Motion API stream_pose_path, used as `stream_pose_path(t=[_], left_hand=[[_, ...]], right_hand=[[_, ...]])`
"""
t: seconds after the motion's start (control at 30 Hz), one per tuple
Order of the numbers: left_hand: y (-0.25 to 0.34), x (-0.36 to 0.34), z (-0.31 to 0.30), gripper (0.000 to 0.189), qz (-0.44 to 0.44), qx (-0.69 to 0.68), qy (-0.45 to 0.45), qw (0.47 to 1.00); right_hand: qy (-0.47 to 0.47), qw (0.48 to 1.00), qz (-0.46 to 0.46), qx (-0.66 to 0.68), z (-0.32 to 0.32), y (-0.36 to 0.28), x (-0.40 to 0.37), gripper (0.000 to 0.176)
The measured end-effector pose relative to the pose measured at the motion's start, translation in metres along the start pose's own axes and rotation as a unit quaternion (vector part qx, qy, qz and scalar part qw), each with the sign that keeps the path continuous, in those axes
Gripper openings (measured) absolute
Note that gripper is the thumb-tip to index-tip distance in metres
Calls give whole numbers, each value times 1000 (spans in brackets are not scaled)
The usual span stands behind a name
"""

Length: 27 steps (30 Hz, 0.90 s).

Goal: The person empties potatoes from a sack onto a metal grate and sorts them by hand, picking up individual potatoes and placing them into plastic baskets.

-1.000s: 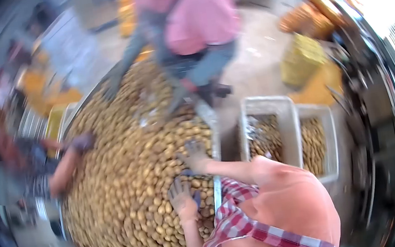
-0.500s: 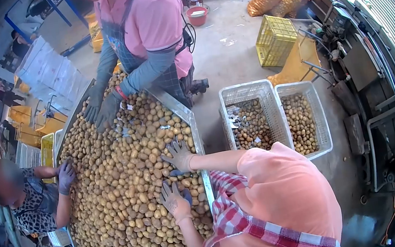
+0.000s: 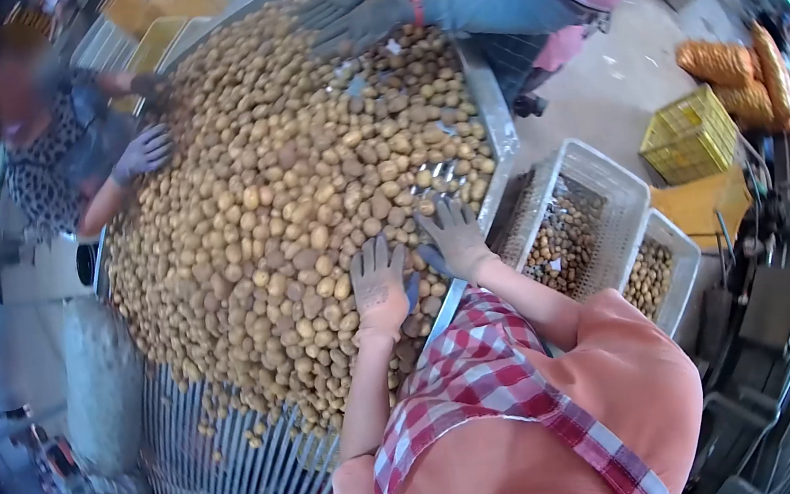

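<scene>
A broad heap of small potatoes (image 3: 258,206) covers a metal table with a raised rim (image 3: 498,136). On the heap, near the rim closest to me, lies my left hand (image 3: 381,287) in a grey glove, palm down with its fingers stretched out. My right hand (image 3: 455,236), gloved likewise, rests just beside it, fingers extended over potatoes by the rim. Neither hand grips anything that I can see. Beyond my right fingertips, a small patch of metal slats (image 3: 439,176) shows through the potatoes.
Opposite, a co-worker's gloved hand (image 3: 143,153) is at the heap's edge; another's grey gloves (image 3: 354,25) reach over its far end. Bare slats (image 3: 235,472) slope away at lower left. White crates (image 3: 622,170) with potatoes stand right, near a yellow crate (image 3: 689,135) and filled sacks (image 3: 730,79).
My view has swung round, bringing the lower slats and a large sack into sight. My hands have come closer together near the rim, and a patch of slats now shows beyond them.
</scene>
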<state>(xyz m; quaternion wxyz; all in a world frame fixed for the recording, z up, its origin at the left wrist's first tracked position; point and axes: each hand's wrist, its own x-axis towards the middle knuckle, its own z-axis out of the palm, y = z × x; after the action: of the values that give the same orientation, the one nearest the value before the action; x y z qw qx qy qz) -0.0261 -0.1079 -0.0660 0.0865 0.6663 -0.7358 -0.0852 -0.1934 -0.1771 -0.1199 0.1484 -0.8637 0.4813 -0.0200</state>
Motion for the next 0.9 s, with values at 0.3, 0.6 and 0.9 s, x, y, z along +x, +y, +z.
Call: stream_pose_path(t=[0.3, 0.6, 0.9], left_hand=[[-2, 6, 3, 50, -8, -25, -45, 999], [-2, 4, 10, 48, -9, -12, -33, 999], [1, -2, 10, 48, -12, -18, -10, 1000]], right_hand=[[-61, 994, 86, -16, -7, -9, 50, 81], [-76, 993, 81, -25, -7, 8, 61, 95], [-92, 992, 80, 10, -12, -1, 55, 87]])
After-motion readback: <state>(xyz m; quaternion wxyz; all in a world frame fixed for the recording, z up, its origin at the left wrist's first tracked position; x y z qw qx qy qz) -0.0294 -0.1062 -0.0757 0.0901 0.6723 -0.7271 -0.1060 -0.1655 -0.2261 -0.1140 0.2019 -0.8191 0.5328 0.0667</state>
